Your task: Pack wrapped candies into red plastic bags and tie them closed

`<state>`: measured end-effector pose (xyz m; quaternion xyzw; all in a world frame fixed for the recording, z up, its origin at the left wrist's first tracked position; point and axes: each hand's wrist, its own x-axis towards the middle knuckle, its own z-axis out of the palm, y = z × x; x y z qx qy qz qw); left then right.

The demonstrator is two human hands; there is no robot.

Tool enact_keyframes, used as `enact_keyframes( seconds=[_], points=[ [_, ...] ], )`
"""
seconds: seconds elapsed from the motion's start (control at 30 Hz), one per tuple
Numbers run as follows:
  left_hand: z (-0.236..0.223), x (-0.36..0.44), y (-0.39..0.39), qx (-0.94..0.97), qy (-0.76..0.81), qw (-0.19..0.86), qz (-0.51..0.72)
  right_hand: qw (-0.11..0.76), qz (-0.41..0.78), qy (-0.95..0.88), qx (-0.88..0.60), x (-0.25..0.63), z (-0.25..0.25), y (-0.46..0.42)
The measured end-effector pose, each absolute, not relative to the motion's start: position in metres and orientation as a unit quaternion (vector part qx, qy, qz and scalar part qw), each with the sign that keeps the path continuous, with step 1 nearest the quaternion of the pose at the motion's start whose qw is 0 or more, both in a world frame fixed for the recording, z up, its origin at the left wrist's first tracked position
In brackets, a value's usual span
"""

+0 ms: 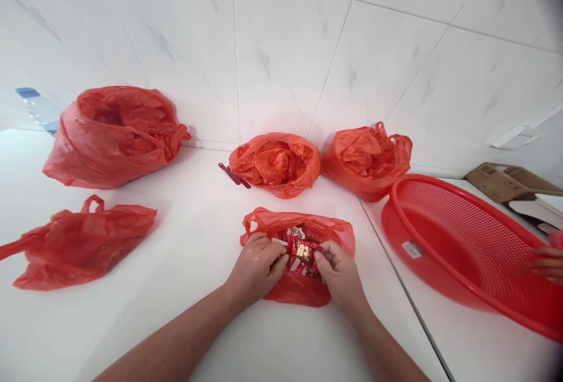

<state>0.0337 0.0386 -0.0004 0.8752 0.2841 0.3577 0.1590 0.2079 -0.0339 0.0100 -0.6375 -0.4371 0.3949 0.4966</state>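
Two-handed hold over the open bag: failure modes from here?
1. Slip: the small red packet is pinched at its ends by the left hand and right hand; it might drop among the similar red packets below.
2. Snag: both hands sit at the thin red plastic bag, so a pull might drag or tear it.

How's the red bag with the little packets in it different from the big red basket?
The bag looks thin and crinkly; the basket looks stiff, with many tiny holes.
The bag is much smaller than the basket.
Over the bag, the left hand and right hand hold a packet; at the basket, there is another person's hand.
Both are red and open at the top.
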Motion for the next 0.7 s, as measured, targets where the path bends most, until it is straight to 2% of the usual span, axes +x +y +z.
enact_keyframes(
  seconds=[0.37,0.7],
  points=[
    [0.002,0.033,0.036,0.895,0.243,0.122,0.355,0.463,0.262,-0.481,-0.697,0.224,0.004,-0.032],
    [0.002,0.034,0.038,0.896,0.242,0.115,0.353,0.418,0.214,-0.519,-0.714,0.23,0.001,-0.03]
  ],
)
